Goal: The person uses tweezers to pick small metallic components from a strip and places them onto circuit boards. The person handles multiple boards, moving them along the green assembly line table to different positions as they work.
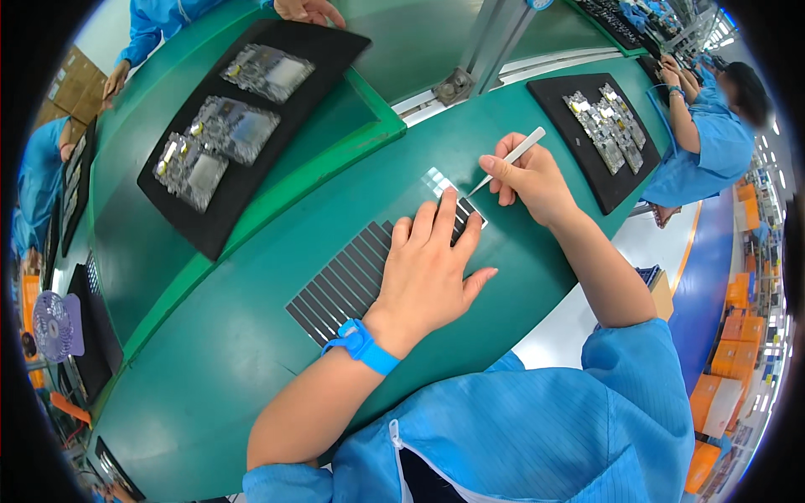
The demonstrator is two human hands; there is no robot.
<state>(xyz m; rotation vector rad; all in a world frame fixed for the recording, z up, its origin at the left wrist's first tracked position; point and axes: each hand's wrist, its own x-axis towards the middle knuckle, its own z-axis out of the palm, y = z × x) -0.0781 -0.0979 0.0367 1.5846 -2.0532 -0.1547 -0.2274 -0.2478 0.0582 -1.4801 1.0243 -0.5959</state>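
A sheet of dark, narrow strips (335,289) lies on the green table mat, its far end pale and shiny. My left hand (429,272) rests flat on the sheet with its fingers spread, covering part of it; a blue wrist strap (359,345) circles that wrist. In my right hand (534,183) is a pair of white tweezers (525,145), held like a pen. Their fine tip points down beside the sheet's far end, close to my left fingertips. Whether the tip touches anything, I cannot tell.
Circuit boards lie on a black pad (251,138) at the far left, which spans a raised green edge (377,126). Another black pad (599,138) with boards sits at the right. A metal post (495,46) stands behind. Co-workers in blue sit around; a purple fan (54,325) is leftmost.
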